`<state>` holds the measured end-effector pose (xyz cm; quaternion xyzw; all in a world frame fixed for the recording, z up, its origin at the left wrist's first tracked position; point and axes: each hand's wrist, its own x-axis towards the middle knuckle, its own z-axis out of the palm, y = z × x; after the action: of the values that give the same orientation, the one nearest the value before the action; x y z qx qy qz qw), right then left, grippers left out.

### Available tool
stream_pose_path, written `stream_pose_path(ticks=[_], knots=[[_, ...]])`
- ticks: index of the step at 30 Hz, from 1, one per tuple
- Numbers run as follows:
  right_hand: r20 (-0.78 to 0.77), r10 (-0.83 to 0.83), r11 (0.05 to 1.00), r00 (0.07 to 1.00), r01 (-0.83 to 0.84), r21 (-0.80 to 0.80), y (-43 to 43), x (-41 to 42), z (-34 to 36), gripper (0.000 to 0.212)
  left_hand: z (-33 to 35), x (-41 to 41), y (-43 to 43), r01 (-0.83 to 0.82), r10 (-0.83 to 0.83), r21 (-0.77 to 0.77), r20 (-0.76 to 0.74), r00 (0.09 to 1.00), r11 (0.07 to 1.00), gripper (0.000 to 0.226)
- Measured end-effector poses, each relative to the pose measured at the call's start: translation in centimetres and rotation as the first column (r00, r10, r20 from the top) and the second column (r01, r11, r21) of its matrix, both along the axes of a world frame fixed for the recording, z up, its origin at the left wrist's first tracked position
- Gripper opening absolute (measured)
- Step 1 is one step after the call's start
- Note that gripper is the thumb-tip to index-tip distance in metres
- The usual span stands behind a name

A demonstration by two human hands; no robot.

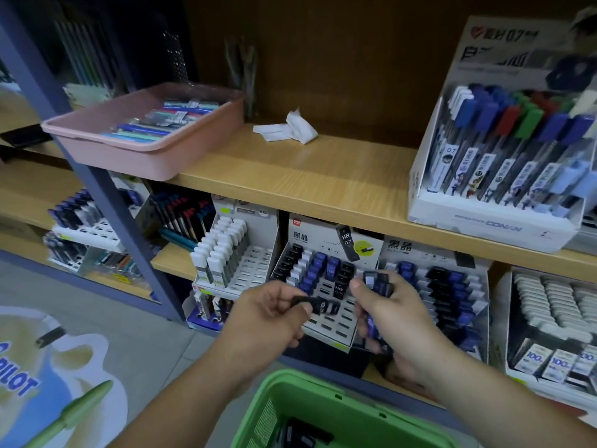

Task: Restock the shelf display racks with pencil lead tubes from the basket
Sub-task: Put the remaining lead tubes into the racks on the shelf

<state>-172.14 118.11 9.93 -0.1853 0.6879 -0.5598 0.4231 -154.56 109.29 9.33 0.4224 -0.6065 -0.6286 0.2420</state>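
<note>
A: Pinching one black lead tube in the left hand, thumb and curled fingers closed round it, just in front of the middle display rack.

B: And clutching a whole bundle of tubes in the right hand, fingers wrapped round blue and black ones, close against that rack's right front corner.

A: More dark tubes down in the green basket (only partly in view).

B: Risky, carrying so many at once. Easy to slacken the grip while reaching and spill a few onto the floor.

A: Easy, too, to topple the standing tubes in the back rows, with both wrists crowding the front slots.

B: Worth checking the grade. HB 0.7 on the header card, but held labels too blurred to read. Could well land in the wrong place, with a similar neighbouring rack right beside.

A: Hard as well to seat a tube in such a narrow slot; likely to tilt or jam if pushed in at an angle.
</note>
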Motion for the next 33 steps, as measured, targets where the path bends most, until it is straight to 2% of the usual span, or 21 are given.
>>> stream_pose_path(ticks=[3,5,7,13,14,16,19,21,24,28,33], knots=[[0.007,0.123,0.990,0.992,-0.123,0.070,0.1,-0.8,0.9,0.027,0.2,-0.1,-1.2,0.027,-0.026,-0.019,0.019,0.999,0.999,0.007],[0.001,0.207,0.971,0.978,-0.206,0.120,0.5,-0.9,1.1,0.029,0.3,-0.6,-1.5,0.085,-0.085,0.044,0.010,0.996,0.995,0.008],[-0.055,0.229,0.963,0.972,-0.218,0.160,0.7,-1.0,0.9,0.027,0.2,-1.4,-1.5,0.105,-0.099,0.128,-0.048,0.994,0.986,0.011],[-0.045,0.180,0.983,0.983,-0.178,0.043,1.4,-2.1,1.5,0.028,0.6,-4.2,-1.2,0.047,0.030,0.286,-0.258,0.966,0.957,0.012],[-0.057,0.122,0.992,0.991,-0.121,0.018,1.4,-2.3,1.5,0.026,0.5,-4.4,-1.3,0.044,0.032,0.281,-0.259,0.965,0.959,0.015],[-0.066,0.017,0.999,0.998,-0.019,-0.032,0.9,-2.9,1.3,0.023,0.2,-4.9,-1.3,0.062,-0.030,0.184,-0.171,0.985,0.981,0.014],[-0.145,0.007,0.999,0.989,-0.012,-0.035,-0.1,-3.5,0.9,0.016,-0.8,-5.3,-1.1,0.083,-0.081,0.095,-0.029,0.996,0.992,0.012],[-0.360,0.042,0.999,0.932,-0.045,0.001,-0.6,-3.9,0.4,0.009,-1.3,-5.2,-1.2,0.063,-0.064,0.008,0.106,0.992,0.998,0.006],[-0.651,0.160,0.987,0.742,-0.106,0.122,-1.3,-4.4,-0.6,0.012,-1.5,-4.9,-1.5,0.069,-0.042,-0.097,0.257,0.965,0.993,0.003],[-0.734,0.240,0.969,0.636,-0.108,0.223,-2.4,-4.3,-1.7,0.018,-1.8,-4.3,-1.5,0.125,-0.099,-0.079,0.283,0.954,0.989,0.009],[-0.790,0.304,0.944,0.532,-0.060,0.324,-3.7,-3.4,-1.7,0.011,-2.7,-3.3,-2.0,0.118,-0.106,-0.036,0.243,0.964,0.992,0.007]])
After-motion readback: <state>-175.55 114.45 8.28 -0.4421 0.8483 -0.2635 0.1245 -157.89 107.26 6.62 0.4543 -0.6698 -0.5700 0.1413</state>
